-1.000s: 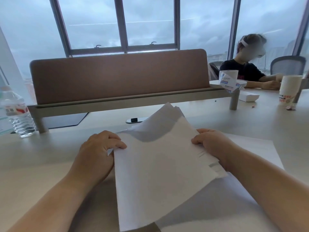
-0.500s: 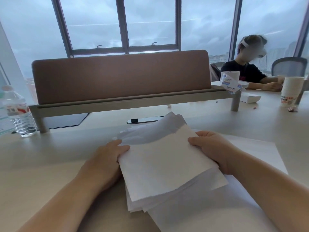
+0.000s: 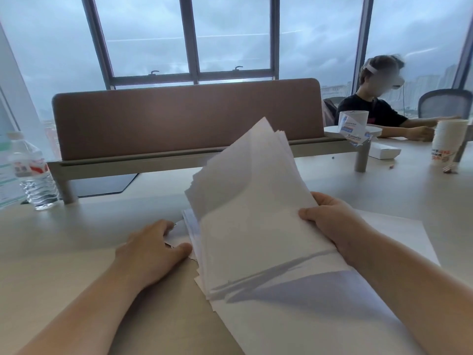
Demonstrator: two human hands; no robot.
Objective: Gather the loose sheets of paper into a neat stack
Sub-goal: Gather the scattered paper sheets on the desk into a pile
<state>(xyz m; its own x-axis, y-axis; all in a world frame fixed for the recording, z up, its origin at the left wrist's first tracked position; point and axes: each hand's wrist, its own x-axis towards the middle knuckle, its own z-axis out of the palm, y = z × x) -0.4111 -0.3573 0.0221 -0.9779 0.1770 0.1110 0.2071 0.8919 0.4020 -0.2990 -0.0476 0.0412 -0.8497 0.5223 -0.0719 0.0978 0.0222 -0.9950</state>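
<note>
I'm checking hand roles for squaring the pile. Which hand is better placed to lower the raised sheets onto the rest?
Right. The right hand already grips the raised sheets at their right edge, tilted up off the table. The left hand lies low beside the pile's left edge, better suited to steadying it.

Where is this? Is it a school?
More likely an office: a long shared desk with a padded divider screen, a mesh office chair, and big windows overlooking city towers.
</note>
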